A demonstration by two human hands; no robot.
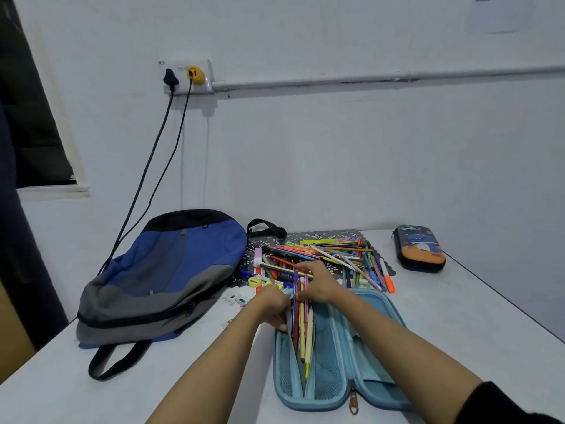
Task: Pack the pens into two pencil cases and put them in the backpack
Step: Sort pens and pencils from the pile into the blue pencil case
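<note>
An open light-blue pencil case lies on the table in front of me, with several pens standing in its left mesh pocket. My left hand grips the upper left edge of that pocket. My right hand pinches the tops of those pens, fingers curled round them. Behind my hands a heap of loose pens and markers lies on a dark patterned mat. A second, dark pencil case with an orange and blue picture lies shut at the far right. The blue and grey backpack lies flat on the left.
Two black cables hang from a wall socket down behind the backpack. A yellow sharpener and small bits lie beside the pen heap. The table's right edge runs diagonally behind the dark case. The wall stands close behind the table.
</note>
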